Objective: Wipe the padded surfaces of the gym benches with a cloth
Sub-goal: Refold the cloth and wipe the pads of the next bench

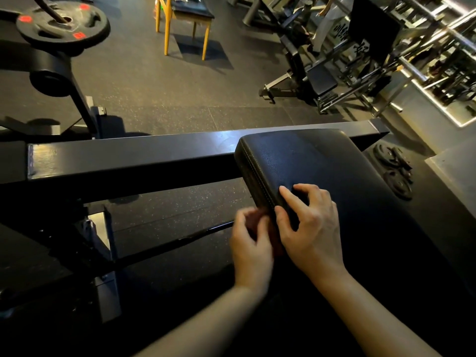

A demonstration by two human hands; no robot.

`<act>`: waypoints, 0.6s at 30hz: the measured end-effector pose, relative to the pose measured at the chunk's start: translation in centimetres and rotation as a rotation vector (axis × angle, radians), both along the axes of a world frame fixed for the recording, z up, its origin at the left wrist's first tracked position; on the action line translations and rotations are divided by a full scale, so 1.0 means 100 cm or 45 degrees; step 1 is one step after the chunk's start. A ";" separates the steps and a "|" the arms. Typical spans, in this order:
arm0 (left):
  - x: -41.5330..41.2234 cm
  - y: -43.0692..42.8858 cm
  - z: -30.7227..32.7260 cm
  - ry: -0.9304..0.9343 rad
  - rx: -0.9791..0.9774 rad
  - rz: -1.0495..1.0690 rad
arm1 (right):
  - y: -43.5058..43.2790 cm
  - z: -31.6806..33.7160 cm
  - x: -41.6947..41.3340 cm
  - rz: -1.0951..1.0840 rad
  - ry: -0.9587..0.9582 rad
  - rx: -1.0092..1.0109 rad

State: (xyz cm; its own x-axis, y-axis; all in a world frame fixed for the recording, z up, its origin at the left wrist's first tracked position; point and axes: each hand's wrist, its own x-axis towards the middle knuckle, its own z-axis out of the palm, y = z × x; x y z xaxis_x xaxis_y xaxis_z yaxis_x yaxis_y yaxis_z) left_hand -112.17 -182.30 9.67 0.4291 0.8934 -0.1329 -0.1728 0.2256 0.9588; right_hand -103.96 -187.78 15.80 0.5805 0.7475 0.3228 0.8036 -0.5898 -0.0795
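Well, bench pad: a black, grained, padded bench pad [322, 161] with a line of pale stitching along its left edge, sitting right of centre.
Long axis: it runs from a rounded far end, back towards the person and off to the near right.
Cloth: a dark reddish cloth [270, 229] against the left side of the pad, near its stitched edge; only a small, blurred patch shows between the two hands.
Left hand: the left hand [251, 243] has its fingers curled round the cloth at the pad's side; it is smeared, so the grip is hard to read closely.
Right hand: the right hand [313, 228] rests on top of the pad holding nothing, fingers spread and bent, thumb at the stitched edge, just beside the left hand.
Cut off: the near end of the pad sinks into shadow and leaves the picture at the lower right.
Frame: a long black steel beam [128, 161] crosses left to right behind the pad's far end.
Far left: a black weight plate with red labels [63, 24].
Far middle: a wooden-legged seat with a black cushion [192, 11] on the speckled dark rubber floor [167, 99].
Right: dark weight plates on the floor [394, 171], dim and hard to count.
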 end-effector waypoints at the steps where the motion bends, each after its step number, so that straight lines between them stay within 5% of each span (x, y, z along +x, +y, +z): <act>1: -0.006 -0.006 -0.003 0.003 0.063 -0.038 | 0.000 0.000 0.000 -0.004 -0.002 0.003; 7: 0.045 0.101 -0.005 0.129 0.228 0.170 | 0.002 0.000 0.001 -0.002 -0.002 -0.027; 14: -0.020 -0.006 -0.014 -0.036 0.351 -0.218 | 0.002 -0.001 0.001 -0.018 -0.008 -0.008; 18: 0.041 0.094 0.000 0.137 0.294 0.146 | 0.002 0.000 0.001 -0.008 -0.001 -0.015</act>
State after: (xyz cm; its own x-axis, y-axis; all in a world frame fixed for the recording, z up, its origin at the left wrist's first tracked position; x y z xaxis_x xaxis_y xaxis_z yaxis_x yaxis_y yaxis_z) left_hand -108.11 -172.88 9.65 0.3180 0.9472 0.0403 -0.0790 -0.0159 0.9967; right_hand -103.88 -187.61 15.78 0.5852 0.7474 0.3145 0.7998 -0.5960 -0.0718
